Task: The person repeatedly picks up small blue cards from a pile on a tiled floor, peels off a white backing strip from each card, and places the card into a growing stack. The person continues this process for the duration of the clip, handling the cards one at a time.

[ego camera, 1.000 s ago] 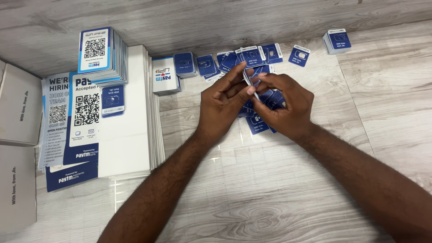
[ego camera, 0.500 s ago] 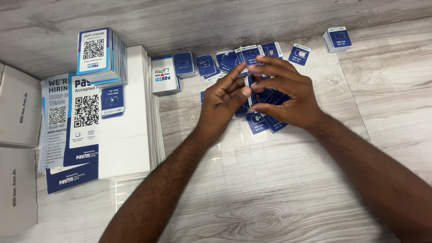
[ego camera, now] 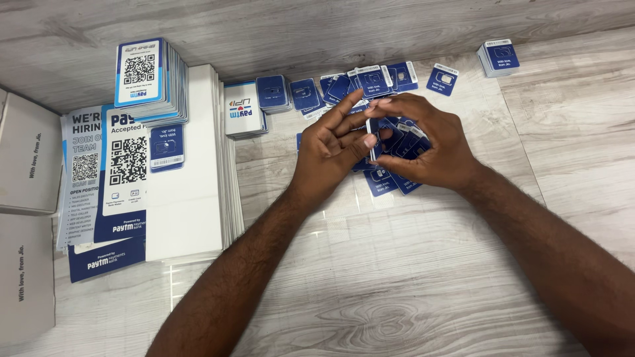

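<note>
Desk (ego camera: 410,291): pale grey wood-grain surface, fills the whole frame.

Grey boxes (ego camera: 26,162): two flat ones at the left edge, one above the other.

White sheets (ego camera: 192,198): tall stack, left of centre, its edges fanned along the right side.

Printed flyers (ego camera: 99,192): blue and white, with square code patterns, left of the white stack and partly under it.

Code cards (ego camera: 145,76): thick stack with blue borders, upper left, resting on the flyers and white sheets. A single small blue card (ego camera: 167,147) lies just below it.

White cards (ego camera: 242,109): short stack just right of the white sheets.

Loose blue cards (ego camera: 370,82): small, scattered and overlapping at upper centre, some continuing beneath both hands. One lies alone (ego camera: 442,79) to the right; a neat small stack (ego camera: 499,57) sits at upper right, well apart.

Left hand (ego camera: 331,149): centre of frame, fingers extended toward the right, thumb pressed on the held cards.

Right hand (ego camera: 423,142): just right of it, fingers curled over the top and thumb below, closed on the same item.

Held cards (ego camera: 374,139): thin packet seen edge-on, upright, pinched between both hands above the scattered blue cards.
</note>
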